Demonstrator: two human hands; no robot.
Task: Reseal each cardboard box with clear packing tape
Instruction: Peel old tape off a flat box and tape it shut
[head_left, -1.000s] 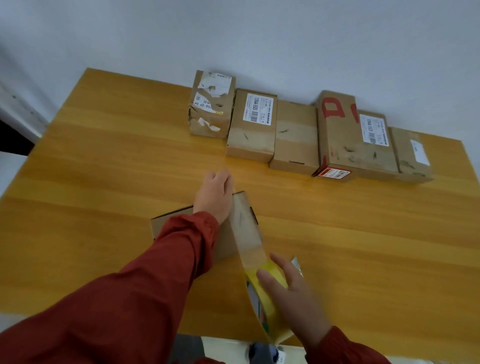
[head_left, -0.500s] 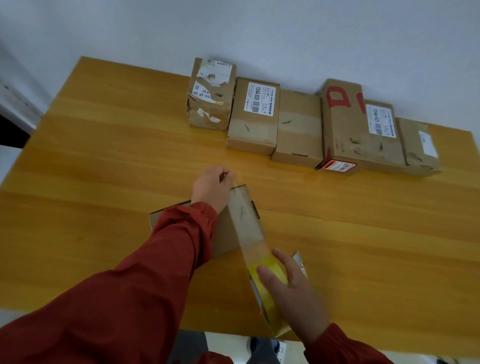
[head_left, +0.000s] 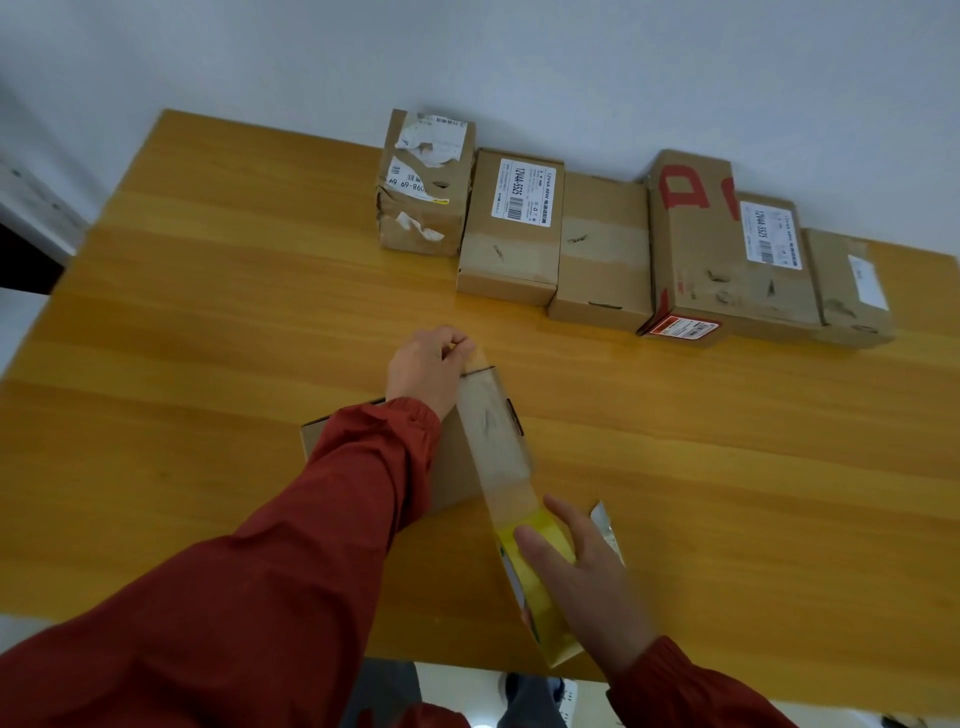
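Mid-seal on the small brown cardboard box (head_left: 457, 462): strip of clear tape (head_left: 493, 431) across its top, end pinched at its far edge by the left hand (head_left: 428, 371), yellowish tape roll (head_left: 537, 587) gripped nearside by the right hand (head_left: 587, 582). Cutting left; beyond it, row of six cardboard boxes (head_left: 602, 249), sealing unclear.

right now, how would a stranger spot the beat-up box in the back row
On the wooden table, a row of boxes lines the far wall. The beat-up box is at its left end; unlike its neighbours, its labels are torn and its cardboard crumpled.
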